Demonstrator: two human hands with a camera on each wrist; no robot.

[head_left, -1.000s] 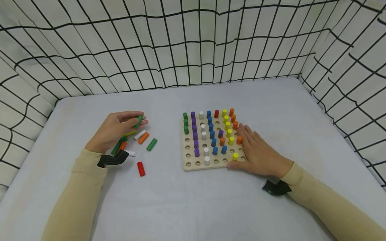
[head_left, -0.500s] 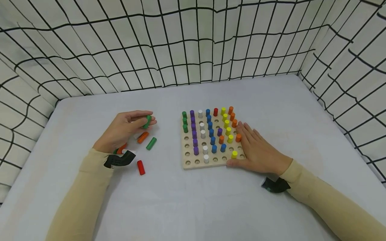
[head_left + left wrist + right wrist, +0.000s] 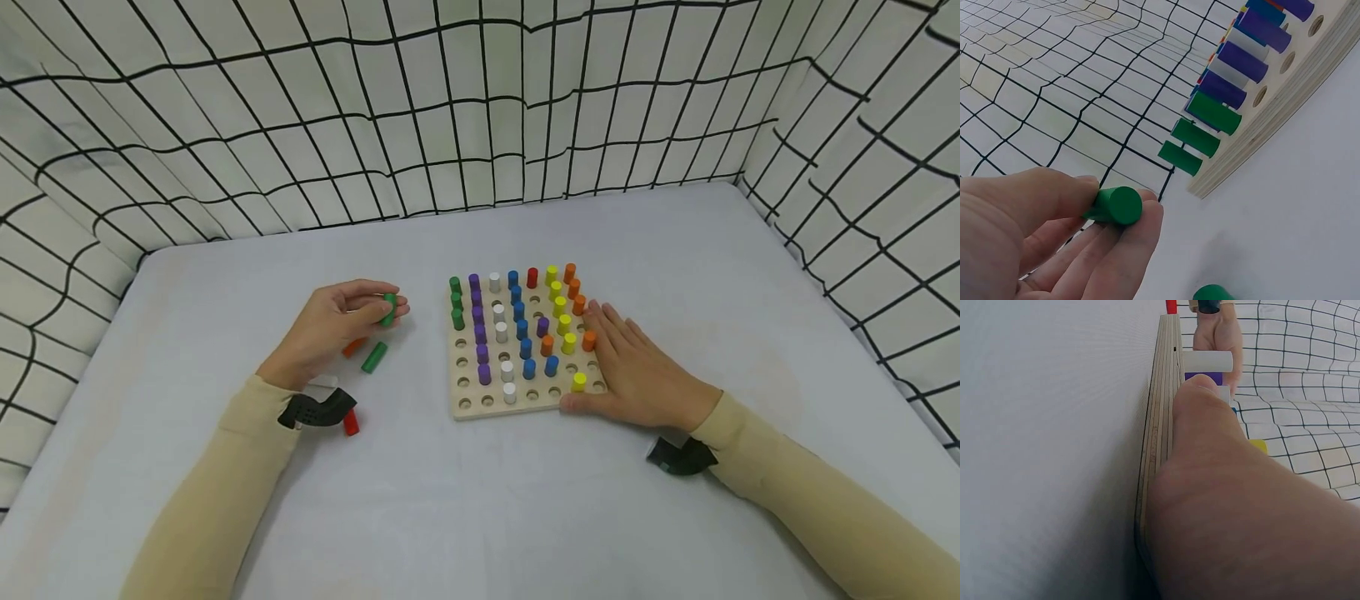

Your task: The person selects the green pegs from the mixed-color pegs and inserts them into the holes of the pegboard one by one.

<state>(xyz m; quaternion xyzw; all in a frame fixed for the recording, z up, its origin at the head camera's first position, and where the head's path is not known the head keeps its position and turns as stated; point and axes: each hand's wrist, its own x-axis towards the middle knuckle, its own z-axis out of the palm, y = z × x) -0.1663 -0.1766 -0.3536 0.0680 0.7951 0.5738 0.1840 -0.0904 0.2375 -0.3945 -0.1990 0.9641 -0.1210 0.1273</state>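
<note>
Between thumb and fingers, my left hand (image 3: 337,327) pinches a green peg (image 3: 1119,205), held up left of the wooden pegboard (image 3: 474,410). The board carries rows of upright pegs: green ones (image 3: 457,302) in the leftmost column, then purple, white, blue, red, yellow and orange. Several holes are bare, including the lower ones of the green column. My right hand (image 3: 641,367) lies with straight fingers along the board's right edge, its thumb (image 3: 1200,406) at the near corner. In the right wrist view that thumb hides much of the board.
On the white cloth below my left hand lie a loose green peg (image 3: 374,357), an orange peg (image 3: 352,347), a white peg (image 3: 324,381) and a red peg (image 3: 351,422), partly covered by the hand and wrist strap. A black wire grid (image 3: 420,158) stands behind and beside the table.
My left hand has moved to the right toward the board with the green peg in its fingers, passing over the loose pegs. The right hand stays at the board's edge.
</note>
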